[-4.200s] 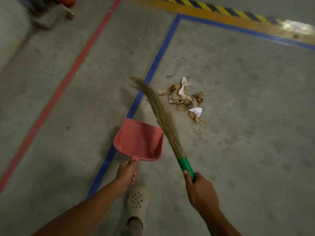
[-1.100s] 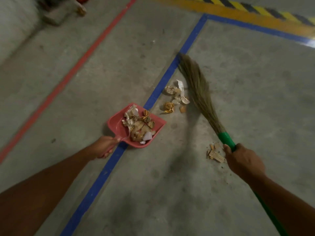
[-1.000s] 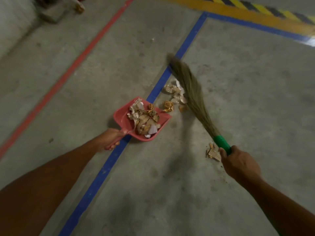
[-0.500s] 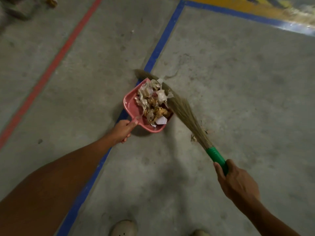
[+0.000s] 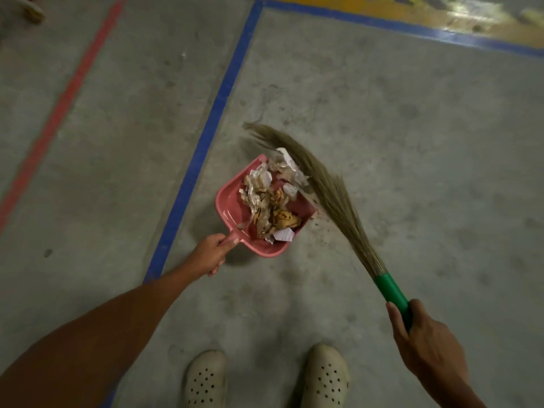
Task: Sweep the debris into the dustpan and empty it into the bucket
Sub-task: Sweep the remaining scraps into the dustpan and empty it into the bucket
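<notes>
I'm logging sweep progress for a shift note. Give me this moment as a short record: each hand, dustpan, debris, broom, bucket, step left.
left hand: grips the dustpan by its handle
right hand: grips the broom by its green handle
dustpan: pink, low at the concrete floor, just right of the blue line
debris: crumpled paper and brownish scraps heaped in the dustpan
broom: bristles lie along the dustpan's open edge
bucket: not in view
step left: emptying the dustpan

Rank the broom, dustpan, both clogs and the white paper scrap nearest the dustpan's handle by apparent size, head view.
1. broom: largest.
2. dustpan.
3. left clog and right clog: alike; cropped and nearer the camera, so unsure against the dustpan.
4. white paper scrap: smallest.
</notes>
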`<state>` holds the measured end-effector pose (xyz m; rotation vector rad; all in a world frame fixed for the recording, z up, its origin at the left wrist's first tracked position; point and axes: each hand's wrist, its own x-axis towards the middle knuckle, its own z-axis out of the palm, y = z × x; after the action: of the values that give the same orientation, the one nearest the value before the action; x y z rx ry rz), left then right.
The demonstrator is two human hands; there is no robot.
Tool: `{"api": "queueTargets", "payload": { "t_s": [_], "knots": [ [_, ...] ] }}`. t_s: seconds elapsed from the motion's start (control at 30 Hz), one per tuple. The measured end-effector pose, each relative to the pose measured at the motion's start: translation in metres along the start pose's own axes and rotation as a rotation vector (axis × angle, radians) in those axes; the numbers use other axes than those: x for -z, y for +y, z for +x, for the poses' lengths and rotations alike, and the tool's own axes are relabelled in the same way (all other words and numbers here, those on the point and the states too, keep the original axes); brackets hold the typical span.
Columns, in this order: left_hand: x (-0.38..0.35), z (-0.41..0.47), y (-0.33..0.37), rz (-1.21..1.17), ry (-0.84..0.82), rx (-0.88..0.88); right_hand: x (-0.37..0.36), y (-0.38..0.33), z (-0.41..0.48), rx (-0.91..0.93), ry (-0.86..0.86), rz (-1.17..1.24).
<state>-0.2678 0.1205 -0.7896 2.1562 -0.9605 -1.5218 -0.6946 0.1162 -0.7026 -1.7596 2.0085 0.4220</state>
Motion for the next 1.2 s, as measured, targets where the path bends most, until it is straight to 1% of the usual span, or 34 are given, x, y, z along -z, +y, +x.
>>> {"api": "queueTargets", "payload": {
  "t_s": [0.13, 0.3, 0.43, 0.57, 0.67, 0.77, 0.97, 1.1, 1.2],
  "knots": [
    [-0.007, -0.023, -0.022, 0.030, -0.042, 0.030, -0.006, 0.016, -0.016, -0.072, -0.031, 0.074],
    [0.001, -0.037, -0.052, 0.057, -0.090, 0.097, -0.027, 0.028, -0.015, -0.171, -0.076, 0.085],
    [-0.001, -0.032, -0.063, 0.057, -0.109, 0.190, -0.042, 0.025, -0.008, -0.171, -0.159, 0.052],
    [-0.015, -0.016, -0.047, 0.055, -0.108, 0.194, -0.049, 0.013, -0.008, -0.119, -0.187, 0.062],
    [-0.033, -0.003, -0.026, 0.023, -0.094, 0.171, -0.058, 0.007, -0.013, -0.128, -0.209, 0.086],
    [-0.050, 0.004, -0.005, 0.006, -0.105, 0.157, -0.061, 0.004, -0.022, -0.121, -0.185, 0.105],
    [-0.059, -0.019, 0.031, -0.011, -0.093, 0.138, -0.015, -0.006, -0.055, -0.133, -0.176, 0.167],
    [-0.048, -0.061, 0.067, -0.063, -0.050, 0.119, 0.027, -0.010, -0.088, -0.155, -0.149, 0.207],
    [-0.036, -0.105, 0.099, -0.095, -0.049, 0.113, 0.070, -0.012, -0.120, -0.162, -0.144, 0.232]
  ]
}}
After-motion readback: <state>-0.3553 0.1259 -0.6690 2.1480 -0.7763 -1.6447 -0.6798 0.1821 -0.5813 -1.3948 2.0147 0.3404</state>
